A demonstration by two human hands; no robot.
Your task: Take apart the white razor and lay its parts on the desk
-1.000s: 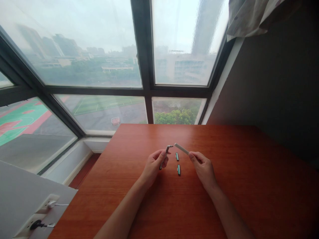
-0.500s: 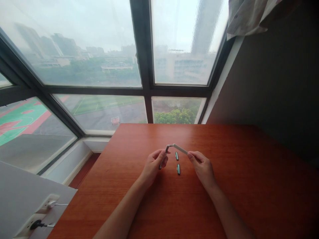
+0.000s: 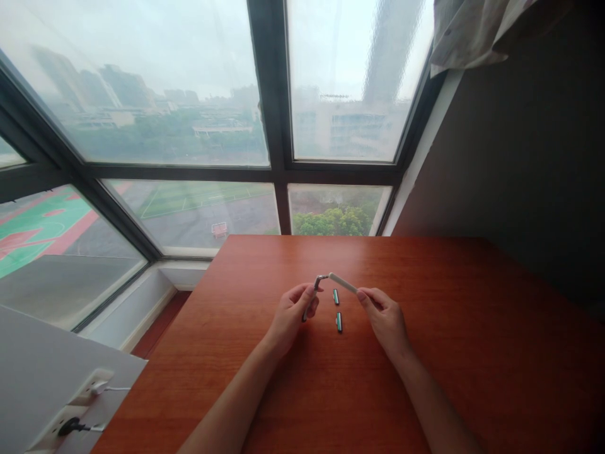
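Over the wooden table (image 3: 302,403), I do best to hold both wrists steady and line up the tips slowly, never forcing the thin ends. My left hand (image 3: 289,312) wraps around the raised razor handle (image 3: 317,284), my right hand (image 3: 385,312) pinches the near end of a slim pale stick (image 3: 343,283), two razor cartridges (image 3: 339,323) lying between; beyond, I can't tell whether the tips touch.

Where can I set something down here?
The table is bare right of the right hand, toward the dark wall, and left of the left hand. Between the hands it's crowded: two green-and-black pieces, a metal-necked handle, a pale stick.
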